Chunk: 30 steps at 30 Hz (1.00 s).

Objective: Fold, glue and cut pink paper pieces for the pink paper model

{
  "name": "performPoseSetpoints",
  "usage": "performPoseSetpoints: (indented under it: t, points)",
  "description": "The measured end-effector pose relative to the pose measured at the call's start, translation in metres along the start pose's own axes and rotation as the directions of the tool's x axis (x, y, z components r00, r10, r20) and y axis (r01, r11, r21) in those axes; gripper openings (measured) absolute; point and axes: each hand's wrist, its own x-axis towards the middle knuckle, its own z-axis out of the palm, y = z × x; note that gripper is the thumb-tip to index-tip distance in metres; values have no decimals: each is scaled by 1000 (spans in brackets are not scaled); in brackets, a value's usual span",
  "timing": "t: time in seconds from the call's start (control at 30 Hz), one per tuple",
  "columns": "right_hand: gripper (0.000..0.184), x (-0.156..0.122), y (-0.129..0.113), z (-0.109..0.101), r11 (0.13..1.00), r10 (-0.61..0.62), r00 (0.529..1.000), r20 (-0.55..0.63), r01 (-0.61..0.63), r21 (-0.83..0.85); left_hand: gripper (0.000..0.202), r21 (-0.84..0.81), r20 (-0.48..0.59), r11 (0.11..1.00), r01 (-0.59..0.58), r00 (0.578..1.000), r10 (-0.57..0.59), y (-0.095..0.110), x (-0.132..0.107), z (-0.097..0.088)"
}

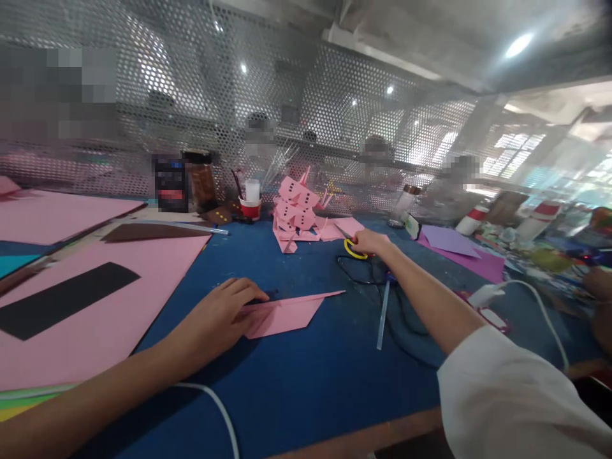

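My left hand (234, 309) is closed on the left end of a folded piece of pink paper (287, 319), which lies on the blue tabletop (306, 382). Farther off, my right hand (368, 242) has its fingers at the yellow handles of a pair of scissors (354, 250). The scissor blades point up and left, over a flat pink sheet (351, 225). Left of the scissors stands a pink folded-paper model (297, 213) with rows of small dark marks.
Large pink sheets (157, 280) with a black strip (71, 299) lie at left. A glue stick (383, 315) and dark cable (406, 341) are near my right forearm. Purple sheets (488, 261) lie at right. A white cable (222, 408) crosses the front. Behind stands perforated metal mesh (201, 83).
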Motion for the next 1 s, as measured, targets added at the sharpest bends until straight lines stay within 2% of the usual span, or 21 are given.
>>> performPoseSetpoints:
  t: [0.17, 0.33, 0.5, 0.63, 0.77, 0.9, 0.93, 1.0]
  points:
    - [36, 12, 0, 8, 997, 75, 997, -12, -75, -25, 28, 6, -26, 1000, 19, 999, -19, 5, -1, 1]
    - [36, 10, 0, 9, 990, 135, 988, -72, -133, 38, 29, 23, -65, 1000, 9, 998, -8, 2, -2, 5]
    - [50, -6, 13, 2, 968, 188, 966, -180, -150, 202, 29, 31, -54, 1000, 1, 999, 1, 2, -2, 5]
    - [43, -35, 30, -6, 912, 196, 955, -221, -95, 399, 28, 47, -72, 999, 8, 997, -4, 4, -2, 5]
    - [37, -72, 27, 0, 763, 104, 969, -224, 67, 643, 28, 57, -82, 998, 4, 997, 0, 3, -2, 4]
    - [42, -101, -7, 11, 585, -10, 962, -273, 227, 779, 21, 36, -76, 999, 3, 997, 0, 2, 0, 3]
    - [41, -107, -18, 12, 527, -64, 954, -292, 281, 802, 20, 27, -75, 1000, 10, 997, -8, 2, 0, 3]
    - [35, -120, -39, 11, 296, -234, 907, -351, 411, 862, 19, 7, -77, 999, 32, 996, -32, 1, 1, 4]
